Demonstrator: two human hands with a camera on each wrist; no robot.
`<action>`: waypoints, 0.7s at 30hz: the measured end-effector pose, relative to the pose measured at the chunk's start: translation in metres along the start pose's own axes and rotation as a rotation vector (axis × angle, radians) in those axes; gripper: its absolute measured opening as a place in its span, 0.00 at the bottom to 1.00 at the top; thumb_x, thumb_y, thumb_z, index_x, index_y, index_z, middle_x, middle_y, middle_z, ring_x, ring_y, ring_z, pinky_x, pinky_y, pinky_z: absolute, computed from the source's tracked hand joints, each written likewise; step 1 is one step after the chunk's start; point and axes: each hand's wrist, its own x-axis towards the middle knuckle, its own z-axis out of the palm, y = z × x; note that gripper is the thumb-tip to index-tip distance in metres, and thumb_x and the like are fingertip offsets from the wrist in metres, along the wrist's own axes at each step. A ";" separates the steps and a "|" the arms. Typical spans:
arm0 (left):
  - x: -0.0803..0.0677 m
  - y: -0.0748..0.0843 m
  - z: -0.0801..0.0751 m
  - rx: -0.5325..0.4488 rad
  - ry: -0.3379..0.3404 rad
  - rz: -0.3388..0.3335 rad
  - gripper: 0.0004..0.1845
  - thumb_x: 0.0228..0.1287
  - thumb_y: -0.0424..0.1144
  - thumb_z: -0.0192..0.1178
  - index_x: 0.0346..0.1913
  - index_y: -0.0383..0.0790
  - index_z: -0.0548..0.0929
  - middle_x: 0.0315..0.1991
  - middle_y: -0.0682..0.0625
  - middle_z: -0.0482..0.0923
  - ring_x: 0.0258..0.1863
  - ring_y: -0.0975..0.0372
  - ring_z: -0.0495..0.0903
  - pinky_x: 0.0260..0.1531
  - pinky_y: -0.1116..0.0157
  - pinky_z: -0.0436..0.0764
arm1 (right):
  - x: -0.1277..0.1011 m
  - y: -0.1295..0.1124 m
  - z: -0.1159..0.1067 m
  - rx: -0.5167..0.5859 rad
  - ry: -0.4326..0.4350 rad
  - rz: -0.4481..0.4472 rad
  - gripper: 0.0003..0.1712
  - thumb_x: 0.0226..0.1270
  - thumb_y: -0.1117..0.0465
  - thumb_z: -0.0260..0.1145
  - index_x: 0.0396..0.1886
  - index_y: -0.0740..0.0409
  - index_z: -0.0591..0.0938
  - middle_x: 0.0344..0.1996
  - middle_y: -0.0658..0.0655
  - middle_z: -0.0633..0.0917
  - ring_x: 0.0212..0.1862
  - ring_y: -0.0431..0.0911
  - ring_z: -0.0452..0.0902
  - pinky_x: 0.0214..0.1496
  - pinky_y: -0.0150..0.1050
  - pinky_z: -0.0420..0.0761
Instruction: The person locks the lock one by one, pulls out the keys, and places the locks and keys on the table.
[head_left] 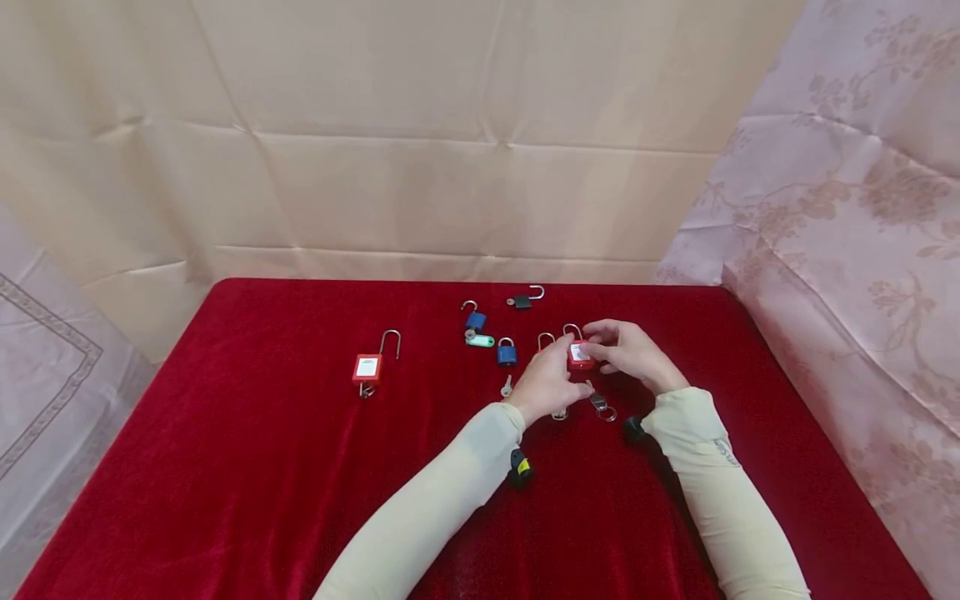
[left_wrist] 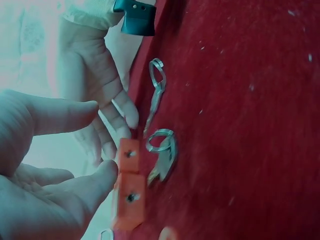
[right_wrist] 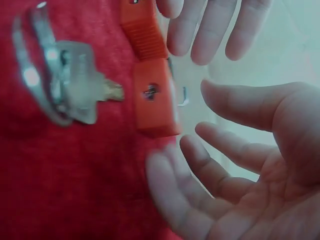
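- Fingers of both hands meet at two red padlocks [head_left: 579, 356] standing side by side on the red cloth [head_left: 262, 467], mid-table.
- Left hand [head_left: 546, 385] rests a fingertip [left_wrist: 107, 170] against one lock [left_wrist: 130, 197]; fingers look relaxed, not clamped.
- Right hand [head_left: 630, 354] touches the other lock [left_wrist: 129, 155] with loose, spread fingers [right_wrist: 200, 165].
- Risk, as I judge it: so light a contact may tip a lock over.
- A key [left_wrist: 162, 160] on its ring lies just beside; a nudge could push it away or tangle it with the second key [left_wrist: 156, 95].
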 end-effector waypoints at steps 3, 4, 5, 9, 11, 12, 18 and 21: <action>-0.004 -0.002 -0.011 0.010 0.019 0.047 0.41 0.62 0.36 0.70 0.76 0.34 0.63 0.67 0.40 0.73 0.58 0.54 0.79 0.58 0.63 0.78 | 0.000 -0.008 -0.003 -0.081 0.045 -0.037 0.27 0.70 0.62 0.68 0.65 0.68 0.76 0.52 0.68 0.83 0.45 0.54 0.82 0.42 0.40 0.84; -0.006 -0.003 -0.017 0.029 0.035 0.066 0.40 0.63 0.36 0.70 0.75 0.33 0.64 0.67 0.40 0.73 0.60 0.54 0.77 0.60 0.61 0.76 | 0.000 -0.011 -0.004 -0.105 0.055 -0.058 0.27 0.70 0.61 0.69 0.65 0.68 0.76 0.52 0.68 0.83 0.46 0.55 0.82 0.43 0.40 0.83; -0.008 -0.005 -0.023 0.060 0.055 0.088 0.38 0.63 0.37 0.69 0.74 0.33 0.66 0.67 0.40 0.73 0.62 0.53 0.76 0.62 0.60 0.75 | 0.001 -0.015 -0.005 -0.125 0.063 -0.075 0.27 0.70 0.61 0.69 0.65 0.68 0.76 0.53 0.68 0.83 0.47 0.56 0.82 0.44 0.41 0.83; -0.018 -0.014 -0.050 0.166 0.131 0.152 0.33 0.65 0.38 0.67 0.71 0.33 0.71 0.66 0.40 0.74 0.65 0.52 0.74 0.66 0.56 0.70 | 0.013 -0.031 -0.004 -0.171 0.064 -0.125 0.27 0.70 0.60 0.69 0.65 0.67 0.77 0.56 0.67 0.82 0.52 0.58 0.82 0.53 0.47 0.80; -0.022 -0.019 -0.063 0.209 0.165 0.168 0.30 0.66 0.39 0.66 0.69 0.33 0.73 0.65 0.41 0.74 0.65 0.52 0.74 0.66 0.55 0.70 | 0.021 -0.040 -0.002 -0.184 0.050 -0.138 0.27 0.70 0.60 0.69 0.65 0.66 0.77 0.57 0.67 0.82 0.53 0.58 0.81 0.57 0.50 0.79; -0.025 -0.021 -0.069 0.216 0.180 0.177 0.29 0.67 0.38 0.66 0.68 0.33 0.74 0.65 0.41 0.75 0.64 0.52 0.74 0.65 0.54 0.71 | 0.026 -0.044 0.001 -0.182 0.039 -0.144 0.27 0.70 0.60 0.69 0.65 0.66 0.77 0.58 0.67 0.82 0.54 0.59 0.81 0.58 0.51 0.79; -0.038 -0.036 -0.098 0.268 0.313 0.210 0.22 0.67 0.36 0.67 0.62 0.36 0.80 0.59 0.44 0.78 0.59 0.53 0.78 0.61 0.53 0.76 | 0.059 -0.062 0.018 -0.208 -0.047 -0.119 0.25 0.71 0.60 0.67 0.66 0.63 0.78 0.62 0.64 0.80 0.59 0.57 0.78 0.61 0.53 0.77; -0.043 -0.043 -0.105 0.270 0.357 0.206 0.20 0.67 0.36 0.67 0.61 0.38 0.81 0.60 0.44 0.78 0.61 0.54 0.77 0.62 0.54 0.75 | 0.075 -0.062 0.026 -0.237 -0.085 -0.086 0.25 0.73 0.60 0.65 0.66 0.63 0.77 0.65 0.64 0.77 0.60 0.57 0.77 0.61 0.52 0.77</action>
